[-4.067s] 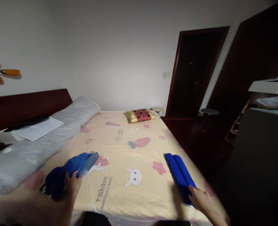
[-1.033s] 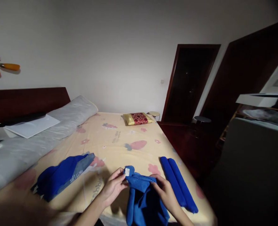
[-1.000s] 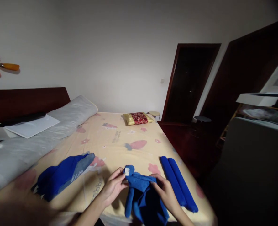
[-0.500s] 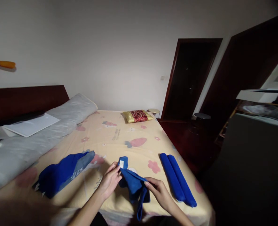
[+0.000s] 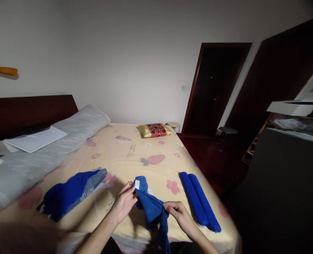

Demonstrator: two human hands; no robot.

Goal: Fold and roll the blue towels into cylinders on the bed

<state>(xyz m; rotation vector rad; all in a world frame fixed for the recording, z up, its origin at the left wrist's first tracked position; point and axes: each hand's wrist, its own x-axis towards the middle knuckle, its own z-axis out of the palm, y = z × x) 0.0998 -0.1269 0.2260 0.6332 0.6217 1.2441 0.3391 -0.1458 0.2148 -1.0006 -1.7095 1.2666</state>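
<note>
Fingers of the left hand (image 5: 124, 203) are pinched together on one upper corner of a small royal-blue terry towel (image 5: 152, 208), just below its white sewn-in label (image 5: 137, 184), whose print is too small to read. Right hand (image 5: 179, 211) fingers are clamped on the opposite edge, so the cloth stretches between the two grips and its loose end hangs down below them, over the near edge of a cream bedsheet printed with rabbits and pink flowers (image 5: 135, 155). Part of a printed word shows on the sheet beside the left fingers, unreadable. Beyond the right fingers lies a rolled blue towel (image 5: 200, 201). Left of the left fingers lies a crumpled blue and grey garment (image 5: 71, 192) with white lettering too blurred to read.
</note>
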